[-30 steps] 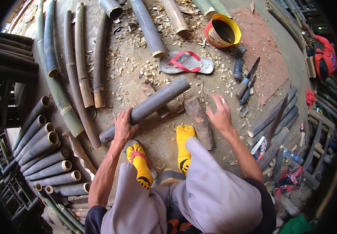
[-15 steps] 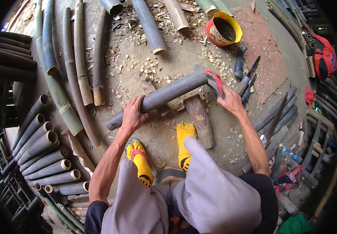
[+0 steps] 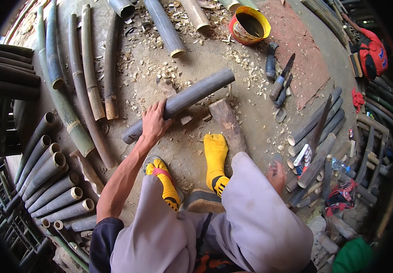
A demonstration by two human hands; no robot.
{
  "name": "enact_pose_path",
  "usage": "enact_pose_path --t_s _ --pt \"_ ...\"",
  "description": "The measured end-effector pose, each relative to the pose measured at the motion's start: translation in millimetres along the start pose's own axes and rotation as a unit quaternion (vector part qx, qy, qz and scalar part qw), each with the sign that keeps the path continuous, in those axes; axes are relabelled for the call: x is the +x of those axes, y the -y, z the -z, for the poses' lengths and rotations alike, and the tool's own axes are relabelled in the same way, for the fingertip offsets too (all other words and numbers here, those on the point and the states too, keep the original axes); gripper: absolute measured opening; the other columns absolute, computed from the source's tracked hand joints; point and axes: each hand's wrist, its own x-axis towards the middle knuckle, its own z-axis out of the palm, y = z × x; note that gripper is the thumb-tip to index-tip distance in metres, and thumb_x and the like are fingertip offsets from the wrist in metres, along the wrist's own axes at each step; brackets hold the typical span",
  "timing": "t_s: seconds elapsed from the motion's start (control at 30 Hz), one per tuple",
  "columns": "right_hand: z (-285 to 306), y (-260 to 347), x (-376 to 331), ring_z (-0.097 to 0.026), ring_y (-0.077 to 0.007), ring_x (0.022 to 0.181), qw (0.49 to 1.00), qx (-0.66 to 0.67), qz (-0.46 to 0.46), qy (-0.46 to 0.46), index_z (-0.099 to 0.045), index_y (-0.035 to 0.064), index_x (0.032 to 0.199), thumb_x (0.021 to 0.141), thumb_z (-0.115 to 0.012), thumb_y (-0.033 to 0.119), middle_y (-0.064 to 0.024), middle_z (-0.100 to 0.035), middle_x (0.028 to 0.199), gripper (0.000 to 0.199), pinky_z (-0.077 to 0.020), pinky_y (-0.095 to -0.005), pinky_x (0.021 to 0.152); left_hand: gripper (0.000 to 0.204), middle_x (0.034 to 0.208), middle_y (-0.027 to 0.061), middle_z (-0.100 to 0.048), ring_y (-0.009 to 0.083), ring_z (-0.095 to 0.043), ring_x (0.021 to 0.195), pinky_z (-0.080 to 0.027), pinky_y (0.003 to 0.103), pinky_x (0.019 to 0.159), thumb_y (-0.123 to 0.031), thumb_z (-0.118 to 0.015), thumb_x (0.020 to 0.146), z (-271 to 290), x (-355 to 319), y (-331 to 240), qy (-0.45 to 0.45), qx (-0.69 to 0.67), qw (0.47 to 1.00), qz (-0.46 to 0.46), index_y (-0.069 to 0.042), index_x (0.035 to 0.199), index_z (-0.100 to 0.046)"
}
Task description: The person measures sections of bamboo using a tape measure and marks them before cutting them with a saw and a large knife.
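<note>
In the head view, taking its middle as the centre of a clock, the grey bamboo tube (image 3: pixel 201 93) lies slantwise just above the middle, its near end towards 9 o'clock and its far end towards 1. The left hand (image 3: pixel 155 120) is closed over its nearer half, palm down, with the fingers wrapped across the top. The right hand (image 3: pixel 276 176) is at 4 o'clock, beside the knee, well apart from the tube; its fingers are curled, but the trouser leg (image 3: pixel 264 214) covers part of it, so I cannot tell how tight the grip is or what it has hold of. A rough log (image 3: pixel 229 125) lies at 2 o'clock, just beside the tube's far half, near the yellow sock (image 3: pixel 215 159) on the right foot. Pale wood chips (image 3: pixel 169 73) are scattered around 11 o'clock, beyond the tube. At 1 o'clock is a red and yellow bucket (image 3: pixel 237 34) with dark contents, and at 2 o'clock a knife (image 3: pixel 288 68) lies on the floor. Long bamboo poles (image 3: pixel 89 63) lie at 10 o'clock, and cut tubes (image 3: pixel 60 182) are stacked at 8.
</note>
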Motion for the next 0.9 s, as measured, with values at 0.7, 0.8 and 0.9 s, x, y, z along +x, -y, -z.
enact_pose_path --t_s 0.7,0.8,0.9 --pt "-233.7 326.5 326.3 -0.064 -0.0318 0.083 0.812 -0.178 0.556 0.016 -0.057 0.0215 0.122 0.094 -0.044 0.003 -0.0299 -0.048 0.122 0.036 -0.0609 -0.031 0.058 0.073 0.122 0.0104 -0.056 0.0299 -0.051 0.114 -0.036 0.044 0.096 -0.021 -0.079 0.062 -2.0 10.1 0.3 -0.036 -0.023 0.999 -0.026 -0.013 0.129 -0.05" --pt "-224.8 340.9 342.1 -0.067 -0.032 0.081 0.845 -0.134 0.518 0.018 -0.058 0.016 0.119 0.092 -0.044 -0.002 -0.0314 -0.053 0.119 0.035 -0.0603 -0.0316 0.053 0.074 0.121 0.0091 -0.056 0.0275 -0.05 0.113 -0.034 0.044 0.096 -0.02 -0.078 0.063 0.0 6.6 4.5 -0.033 -0.029 0.999 -0.017 -0.013 0.131 -0.048" --pt "-210.6 320.6 371.8 -0.066 -0.0312 0.081 0.875 -0.054 0.48 -0.04 -0.057 0.0086 0.12 0.09 -0.049 -0.002 -0.03 -0.056 0.114 0.034 -0.06 -0.0337 0.059 0.075 0.122 0.0111 -0.056 0.0304 -0.051 0.112 -0.036 0.044 0.095 -0.02 -0.078 0.062 -4.2 14.3 -4.0 -0.035 -0.038 0.998 -0.041 -0.012 0.131 -0.048"
